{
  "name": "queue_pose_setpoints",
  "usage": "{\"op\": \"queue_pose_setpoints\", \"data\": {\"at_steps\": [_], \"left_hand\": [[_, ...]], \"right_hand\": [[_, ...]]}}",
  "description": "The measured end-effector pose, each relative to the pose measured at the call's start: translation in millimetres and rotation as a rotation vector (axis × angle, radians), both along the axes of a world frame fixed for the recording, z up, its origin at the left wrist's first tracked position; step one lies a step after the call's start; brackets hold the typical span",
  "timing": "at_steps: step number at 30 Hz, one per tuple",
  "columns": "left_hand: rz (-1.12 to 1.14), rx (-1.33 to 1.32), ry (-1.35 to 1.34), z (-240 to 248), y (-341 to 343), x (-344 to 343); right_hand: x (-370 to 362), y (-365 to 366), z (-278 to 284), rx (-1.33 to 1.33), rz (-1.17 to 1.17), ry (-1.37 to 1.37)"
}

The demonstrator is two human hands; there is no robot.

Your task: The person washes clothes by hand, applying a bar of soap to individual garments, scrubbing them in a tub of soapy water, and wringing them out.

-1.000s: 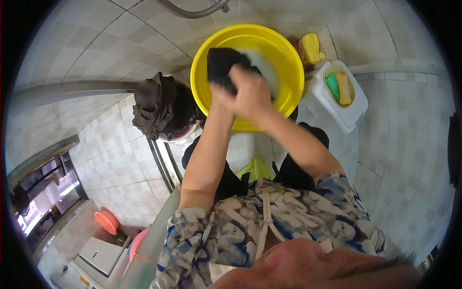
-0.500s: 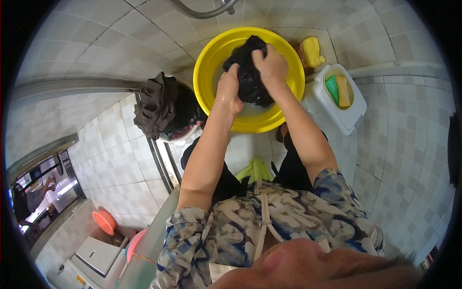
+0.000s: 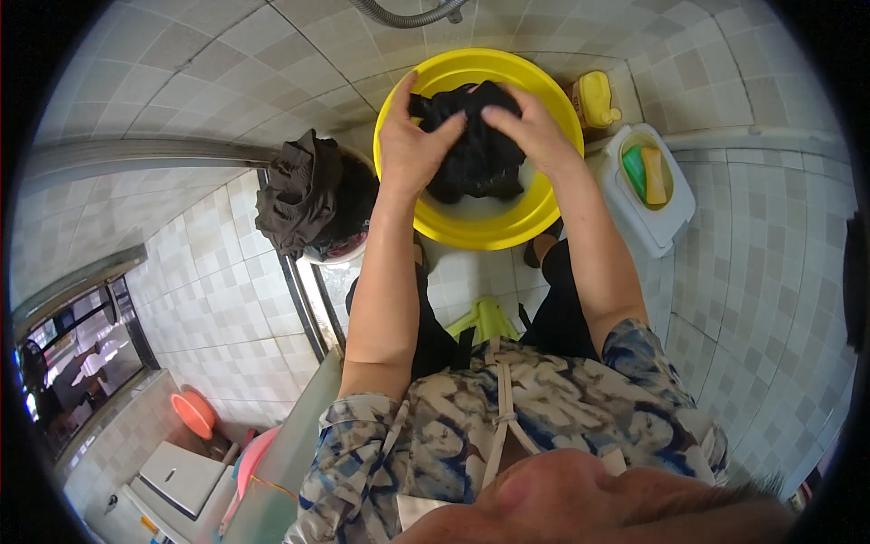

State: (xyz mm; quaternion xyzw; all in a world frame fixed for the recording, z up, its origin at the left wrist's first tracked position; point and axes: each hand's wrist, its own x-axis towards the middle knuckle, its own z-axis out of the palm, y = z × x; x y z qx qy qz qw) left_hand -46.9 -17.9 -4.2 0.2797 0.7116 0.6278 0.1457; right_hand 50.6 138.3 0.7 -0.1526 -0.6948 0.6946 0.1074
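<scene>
one black cloth (image 3: pixel 478 150), partly behind hands (image 3: pixel 408 150) (image 3: pixel 544 136)

My bare left grip (image 3: pixel 412 150) and bare right grip (image 3: pixel 541 140), bunched together a second ago, are now well apart. My left fingers, closer in at the cloth half a second ago, now stretch upward. The crumpled black fabric cloth (image 3: pixel 480 150), then upright and narrow between my grips, now spreads wider between them.

One head-worn fisheye view (wide, with bowed edges), steeply downward onto both hands (image 3: pixel 410 152) and the yellow basin (image 3: pixel 482 238).
</scene>
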Motion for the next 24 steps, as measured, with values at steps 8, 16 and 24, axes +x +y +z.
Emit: {"op": "queue_pose_setpoints", "data": {"at_steps": [8, 16, 24], "left_hand": [[0.343, 0.126, -1.029, -5, 12, 9], [-0.353, 1.006, -1.471, -50, 3, 10], [0.123, 0.160, -1.153, -35, 46, 54]], "right_hand": [[-4, 27, -17, -0.995, -0.589, 0.042], [21, -100, 37, 0.618, -0.038, 0.216], [-7, 1, -36, 0.784, -0.514, -0.335]]}}
